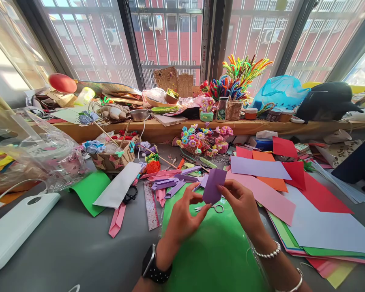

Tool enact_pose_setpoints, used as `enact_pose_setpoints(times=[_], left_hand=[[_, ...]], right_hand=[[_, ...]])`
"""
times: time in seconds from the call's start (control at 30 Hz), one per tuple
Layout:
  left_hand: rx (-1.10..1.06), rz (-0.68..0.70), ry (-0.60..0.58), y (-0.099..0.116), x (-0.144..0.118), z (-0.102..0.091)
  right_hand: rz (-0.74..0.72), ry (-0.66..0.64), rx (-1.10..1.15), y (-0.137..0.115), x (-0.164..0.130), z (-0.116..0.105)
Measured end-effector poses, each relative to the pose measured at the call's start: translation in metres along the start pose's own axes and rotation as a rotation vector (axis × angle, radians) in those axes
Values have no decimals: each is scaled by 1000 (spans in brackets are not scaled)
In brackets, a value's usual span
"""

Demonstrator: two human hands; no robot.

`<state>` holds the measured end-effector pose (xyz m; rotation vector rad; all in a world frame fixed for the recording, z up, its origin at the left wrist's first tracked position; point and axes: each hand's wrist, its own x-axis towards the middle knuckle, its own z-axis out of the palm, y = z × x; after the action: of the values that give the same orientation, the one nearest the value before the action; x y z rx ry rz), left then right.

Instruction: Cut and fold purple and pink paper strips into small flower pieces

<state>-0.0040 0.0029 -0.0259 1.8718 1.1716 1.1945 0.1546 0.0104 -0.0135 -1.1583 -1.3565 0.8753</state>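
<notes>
With thumbs and fingers, my left hand (182, 217) and right hand (241, 205) pinch the purple paper (213, 185) above the green mat (213, 253); its long axis runs near upright, top leaning slightly right.

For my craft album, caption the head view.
Left hand and right hand hold purple paper above a green mat, near folded strips.

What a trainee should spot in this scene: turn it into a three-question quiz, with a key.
1. True or false: the purple paper lies flat on the desk.
2. Which wrist wears the black watch? A. left; B. right.
3. Fill in: the scissors lie on the glossy ____ mat.

Key:
1. False; it is held up by the left grip and right grip.
2. A.
3. Green.
</notes>
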Motion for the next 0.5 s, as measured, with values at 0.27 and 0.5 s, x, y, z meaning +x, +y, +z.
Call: enact_pose_setpoints(times=[0.27,0.5], left_hand=[[628,531,137,-2,-4,-4],[401,454,111,-8,-4,-3]], right_hand=[[36,-22,-129,5,1,2],[40,11,-107,6,1,2]])
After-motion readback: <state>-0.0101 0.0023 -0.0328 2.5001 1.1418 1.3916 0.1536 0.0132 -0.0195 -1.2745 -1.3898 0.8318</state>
